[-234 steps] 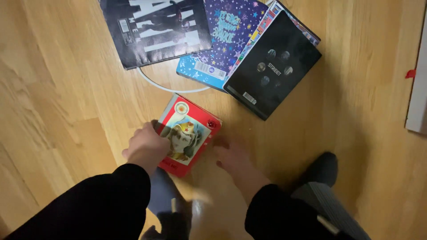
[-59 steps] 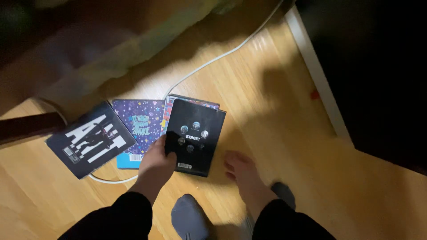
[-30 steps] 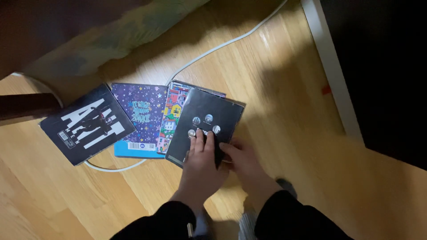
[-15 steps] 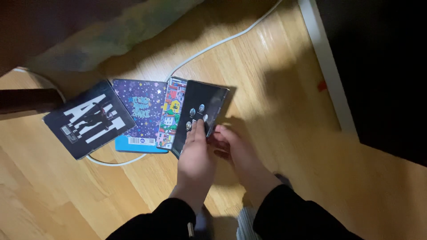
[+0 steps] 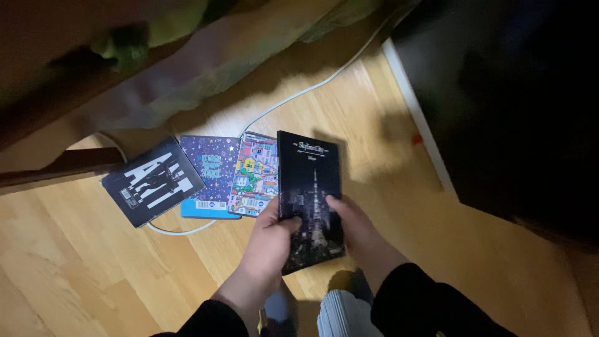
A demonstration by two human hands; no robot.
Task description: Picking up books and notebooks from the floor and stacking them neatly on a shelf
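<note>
1. Left hand [image 5: 269, 240] and right hand [image 5: 360, 228] clasp the dark night-skyline book [image 5: 310, 200] by its side edges.
2. The book is lifted above the wooden floor [image 5: 93, 268], just right of the colourful-houses book [image 5: 254, 175].

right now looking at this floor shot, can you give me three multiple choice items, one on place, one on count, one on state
1. Where does the white cable lie?
A. on the wooden floor, running behind the books
B. coiled on a chair
C. in the left hand

2. How many books lie flat on the floor?
A. one
B. three
C. six

3. How is the dark night-tower book held?
A. lying shut under one foot
B. lifted, gripped by the left hand and right hand
C. leaning on the wall

Answers: 1 A, the cable crosses the boards; 2 B, the black-and-white book, starry purple book and colourful houses book; 3 B, fingers wrap both edges.
</note>
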